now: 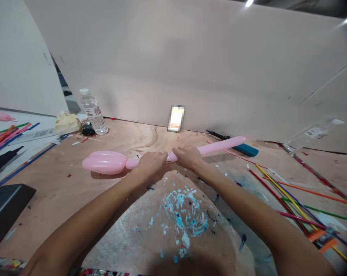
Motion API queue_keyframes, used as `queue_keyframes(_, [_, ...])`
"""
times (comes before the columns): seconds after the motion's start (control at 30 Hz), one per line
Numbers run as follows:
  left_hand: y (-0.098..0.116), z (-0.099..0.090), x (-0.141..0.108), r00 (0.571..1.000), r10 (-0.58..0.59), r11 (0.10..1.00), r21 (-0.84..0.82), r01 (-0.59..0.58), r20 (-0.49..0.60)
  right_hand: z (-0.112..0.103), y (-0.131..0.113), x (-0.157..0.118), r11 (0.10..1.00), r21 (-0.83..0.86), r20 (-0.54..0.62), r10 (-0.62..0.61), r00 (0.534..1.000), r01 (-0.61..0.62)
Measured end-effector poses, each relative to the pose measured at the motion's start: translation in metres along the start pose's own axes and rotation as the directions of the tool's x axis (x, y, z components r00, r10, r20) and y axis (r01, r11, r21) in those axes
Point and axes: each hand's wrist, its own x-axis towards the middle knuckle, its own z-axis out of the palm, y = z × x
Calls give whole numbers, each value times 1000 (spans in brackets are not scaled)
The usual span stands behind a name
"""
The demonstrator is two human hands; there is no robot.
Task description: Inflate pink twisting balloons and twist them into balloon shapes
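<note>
pink balloon (107,162) runs through left fingers (161,157) and right fingers (180,153)

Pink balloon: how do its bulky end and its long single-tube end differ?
The bulky end is wide, with bulges side by side; the long end is one slim tube. The bulky end lies out past the left hand, the long end past the right hand. The bulky end finishes rounded, while the long end tapers to a thin tip. Both are pink and look inflated.
</note>
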Motion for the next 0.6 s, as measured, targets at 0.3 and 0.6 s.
queue_keyframes(0.3, [-4,5,6,998,68,997,33,-69,12,8,6,-9,1000,-11,-9,-1,1000,1])
queue_keyframes(0.6, [-11,5,7,982,-79,989,107,98,-173,16,64,-36,971,-74,-96,219,971,-226])
